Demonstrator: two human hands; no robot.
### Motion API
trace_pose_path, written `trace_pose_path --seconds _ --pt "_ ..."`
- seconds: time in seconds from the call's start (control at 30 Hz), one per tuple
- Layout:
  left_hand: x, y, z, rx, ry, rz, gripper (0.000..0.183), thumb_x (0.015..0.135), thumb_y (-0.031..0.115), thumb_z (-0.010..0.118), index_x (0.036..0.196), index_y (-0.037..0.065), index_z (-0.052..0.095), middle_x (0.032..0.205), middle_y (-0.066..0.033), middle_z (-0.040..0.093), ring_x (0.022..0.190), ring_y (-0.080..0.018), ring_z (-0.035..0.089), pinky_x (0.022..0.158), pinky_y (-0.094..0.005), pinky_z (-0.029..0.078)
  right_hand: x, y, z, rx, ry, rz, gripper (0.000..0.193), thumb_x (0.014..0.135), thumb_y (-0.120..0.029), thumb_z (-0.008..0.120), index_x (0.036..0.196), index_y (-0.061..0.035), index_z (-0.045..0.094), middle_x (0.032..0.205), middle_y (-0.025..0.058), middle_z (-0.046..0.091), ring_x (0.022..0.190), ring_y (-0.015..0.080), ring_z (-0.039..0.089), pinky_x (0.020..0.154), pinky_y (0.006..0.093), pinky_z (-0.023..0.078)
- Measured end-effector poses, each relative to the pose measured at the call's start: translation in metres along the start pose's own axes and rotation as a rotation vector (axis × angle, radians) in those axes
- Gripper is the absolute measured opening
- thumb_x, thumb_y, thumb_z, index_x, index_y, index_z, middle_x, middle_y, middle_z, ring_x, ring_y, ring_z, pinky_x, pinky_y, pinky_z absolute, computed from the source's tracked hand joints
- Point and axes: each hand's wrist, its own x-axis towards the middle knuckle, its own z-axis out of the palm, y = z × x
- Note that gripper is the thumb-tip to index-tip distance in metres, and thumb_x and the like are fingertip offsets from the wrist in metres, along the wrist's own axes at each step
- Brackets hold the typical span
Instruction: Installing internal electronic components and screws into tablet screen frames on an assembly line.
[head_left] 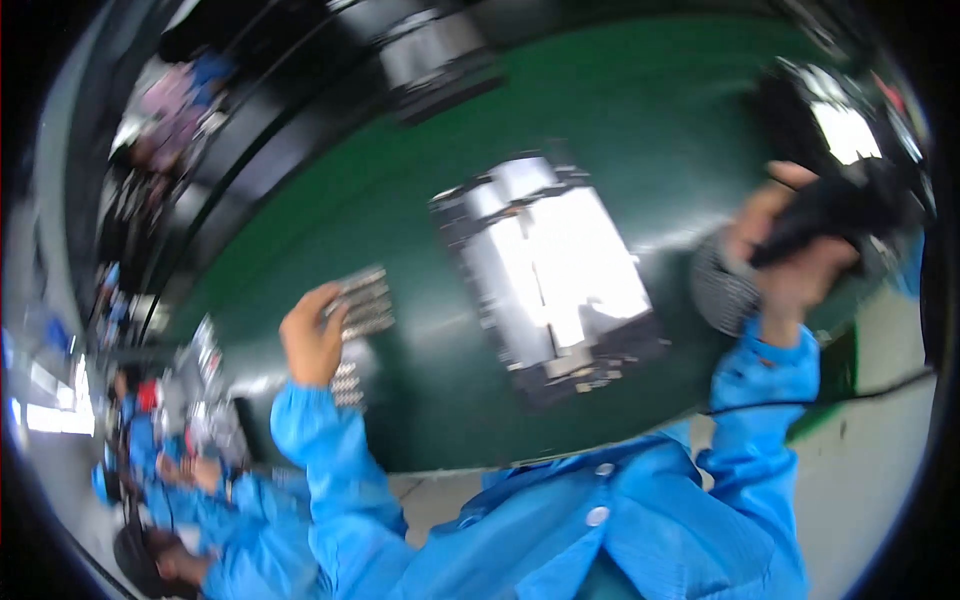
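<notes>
At the left of the green table, my left hand (312, 335) is closed with thumb and fingertips on the edge of a small flat tray (367, 300) bearing rows of little pale pieces. On the right, my right hand (790, 285) is wrapped round a black handheld tool (825, 215); motion blur hides its exact kind. A grey cylinder with a mesh-like surface (722, 285) is beside that hand. Between my hands lies a flat dark-framed electronic unit (560, 265) with shiny, silvery-white panels and small parts along its edges.
Another dark unit with a shiny face (435, 60) stands at the far side. A black item with a bright white face (845, 130) is at the far right. A black cable (850, 395) crosses near my right sleeve. A person in blue (240, 530) works at the lower left.
</notes>
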Motion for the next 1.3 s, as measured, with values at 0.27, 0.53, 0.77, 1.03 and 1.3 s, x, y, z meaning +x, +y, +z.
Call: trace_pose_path --seconds 0.27,0.53,0.77,1.03,1.3 --pt "0.022 -0.048 -0.029 -0.053 -0.196 -0.114 0.041 0.066 0.013 0.079 0.104 0.007 0.068 0.095 -0.0091 0.062 0.075 -0.0165 0.057 0.071 -0.0303 0.049 0.005 -0.011 0.025 0.162 -0.209 -0.051 0.097 0.077 -0.078 0.038 0.132 0.0017 0.033 0.075 0.0041 0.046 0.056 0.0122 0.045 0.056 0.028 0.039" --pt "0.047 -0.034 -0.026 0.05 -0.386 -0.102 0.041 0.057 0.017 0.086 0.093 0.005 0.068 0.09 -0.0084 0.059 0.071 -0.0146 0.055 0.068 -0.0294 0.049 0.005 -0.009 0.042 0.172 -0.288 -0.052 0.097 0.077 -0.078 0.037 0.131 0.0014 0.032 0.073 0.0038 0.046 0.055 0.0128 0.048 0.055 0.0291 0.041" --pt "0.04 -0.017 -0.012 -0.576 -0.512 -0.285 0.022 0.068 0.001 0.078 0.086 -0.003 0.067 0.078 -0.0053 0.064 0.071 -0.0103 0.061 0.066 -0.0236 0.05 0.004 -0.016 0.045 0.161 -0.246 -0.033 0.096 0.078 -0.077 0.039 0.13 0.0022 0.032 0.072 0.0053 0.047 0.055 0.0139 0.048 0.055 0.0308 0.043" --pt "-0.006 0.021 0.005 -0.145 -0.092 0.127 0.011 0.069 -0.002 0.071 0.079 0.0 0.069 0.072 -0.0111 0.064 0.071 -0.0183 0.063 0.063 -0.0283 0.049 0.007 -0.016 0.084 0.204 -0.348 -0.028 0.104 0.07 -0.084 0.032 0.127 0.0033 0.034 0.069 0.0089 0.054 0.054 0.0185 0.057 0.051 0.0319 0.049" --pt "0.006 0.087 0.042 -0.939 -0.357 -0.136 0.011 0.079 0.0 0.069 0.089 -0.005 0.066 0.08 -0.0078 0.067 0.07 -0.0104 0.062 0.065 -0.0221 0.051 0.023 0.002 0.17 0.102 -0.531 0.084 0.096 0.076 -0.081 0.033 0.122 0.0026 0.038 0.065 0.0082 0.052 0.05 0.0161 0.055 0.046 0.0282 0.046"
